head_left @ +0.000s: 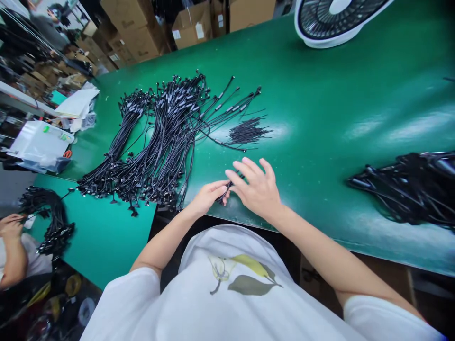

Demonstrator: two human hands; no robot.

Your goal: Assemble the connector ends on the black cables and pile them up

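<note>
Near the front edge of the green table, my left hand (209, 195) pinches a dark, coiled black cable (223, 193). My right hand (258, 187) is close beside it, palm toward the cable, with its fingers stretched out and spread. Whether the right thumb touches the cable is hard to see. Beyond my hands lies a small pile of short thin black ties (249, 131). To the left is a large heap of black cables (170, 132) with grey sleeves and small connectors at their ends, some pointing toward the ties.
A bundle of black cables in shiny wrap (408, 189) lies at the right. A white fan (334, 42) stands at the back. Cardboard boxes (194, 26) are behind the table. At the lower left, a co-worker's hand (12, 226) is beside another cable bundle (53, 218).
</note>
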